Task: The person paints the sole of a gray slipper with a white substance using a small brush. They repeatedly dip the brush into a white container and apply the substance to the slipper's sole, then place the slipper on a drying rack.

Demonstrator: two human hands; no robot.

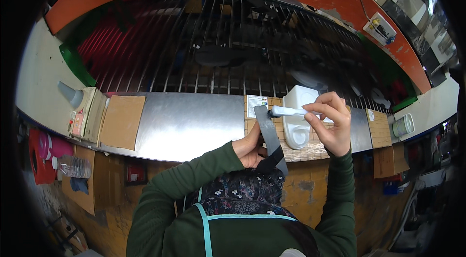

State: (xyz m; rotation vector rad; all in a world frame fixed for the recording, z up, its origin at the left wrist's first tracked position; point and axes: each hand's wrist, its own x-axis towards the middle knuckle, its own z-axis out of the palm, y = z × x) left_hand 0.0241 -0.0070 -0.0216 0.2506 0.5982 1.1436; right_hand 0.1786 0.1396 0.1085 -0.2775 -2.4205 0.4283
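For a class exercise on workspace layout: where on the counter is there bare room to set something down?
Widest: the metal counter between the cardboard sheet and the patterned mat. A narrower bare gap shows between that mat and the brown board. Crowded: the mat area, with the white container, brush, grey strip, left hand and right hand.

The metal bench bears a tan mat beneath a white container. Cardboard lies well left of the container.
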